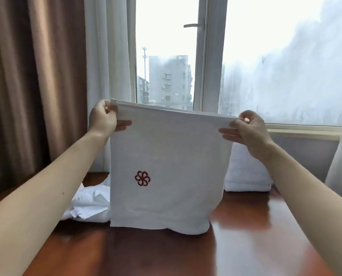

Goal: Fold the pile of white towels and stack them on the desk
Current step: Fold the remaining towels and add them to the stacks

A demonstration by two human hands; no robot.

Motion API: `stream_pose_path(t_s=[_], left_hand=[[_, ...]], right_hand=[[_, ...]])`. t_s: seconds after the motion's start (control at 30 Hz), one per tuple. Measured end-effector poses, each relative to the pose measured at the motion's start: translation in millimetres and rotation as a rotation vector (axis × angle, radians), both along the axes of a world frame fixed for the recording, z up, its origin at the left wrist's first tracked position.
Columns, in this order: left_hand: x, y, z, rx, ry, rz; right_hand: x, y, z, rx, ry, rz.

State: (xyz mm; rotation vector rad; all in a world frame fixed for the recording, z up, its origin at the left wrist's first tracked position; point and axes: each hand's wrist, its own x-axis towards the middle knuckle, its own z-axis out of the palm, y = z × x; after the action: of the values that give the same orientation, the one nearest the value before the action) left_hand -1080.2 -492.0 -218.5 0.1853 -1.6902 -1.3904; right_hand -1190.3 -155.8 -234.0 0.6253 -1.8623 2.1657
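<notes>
**Towel [166,156] stretched wide, pinched at both top corners**

White terry cloth, soft and matte, hangs as a broad, nearly square sheet between two bare forearms. The left hand [103,118] has the top left corner. Its fingers [124,123] are curled round the hem in a pinch, with one lying flat along the near face. Over on the other side, the right hand [247,130] pinches the top right corner the same way, two digits stretched out along the cloth. The top edge is pulled taut and straight, and it shows two layers. A small dark red pinwheel emblem [142,178] sits low on the left of the near face.

Down below, the bottom hem touches the surface [166,255], which is glossy reddish-brown wood throwing back the window light. The hem runs straight on the left and bunches into a soft roll on the right.

Behind the hanging sheet to the left lies the crumpled pile [88,204], all loose white folds, with a hemmed corner sticking out. To the right, a neat folded stack [245,172] stands on the surface, blocky and square-edged, partly hidden by the right wrist.

At the back are heavy brown drapes [26,76], a sheer white curtain [106,56] and a pale window frame [212,56].
</notes>
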Motion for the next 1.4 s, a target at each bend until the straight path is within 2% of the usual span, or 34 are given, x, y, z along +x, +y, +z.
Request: stream_pose_path(t_s=[0.1,0.37,0.7,0.9,1.13,1.23,1.4], left_hand=[[4,10,26,-0.008,0.179,0.051],[3,14,23,-0.016,0.205,0.086],[8,24,28,-0.052,0.445,0.038],[-3,28,16,-0.058,0.398,0.071],[-33,19,-7,-0.110,0.234,0.107],[-42,23,0,-0.125,0.169,0.109],[-39,32,30,-0.079,0.320,0.078]], right_hand=[[9,-2,23,-0.114,0.102,-0.013],[23,0,34,-0.029,0.234,-0.104],[39,10,45,-0.133,0.376,-0.258],[32,13,36,-0.120,0.346,-0.289],[1,12,14,0.153,0.339,-0.421],[-11,10,19,0.183,0.338,-0.425],[-8,12,46,0.092,0.406,-0.419]])
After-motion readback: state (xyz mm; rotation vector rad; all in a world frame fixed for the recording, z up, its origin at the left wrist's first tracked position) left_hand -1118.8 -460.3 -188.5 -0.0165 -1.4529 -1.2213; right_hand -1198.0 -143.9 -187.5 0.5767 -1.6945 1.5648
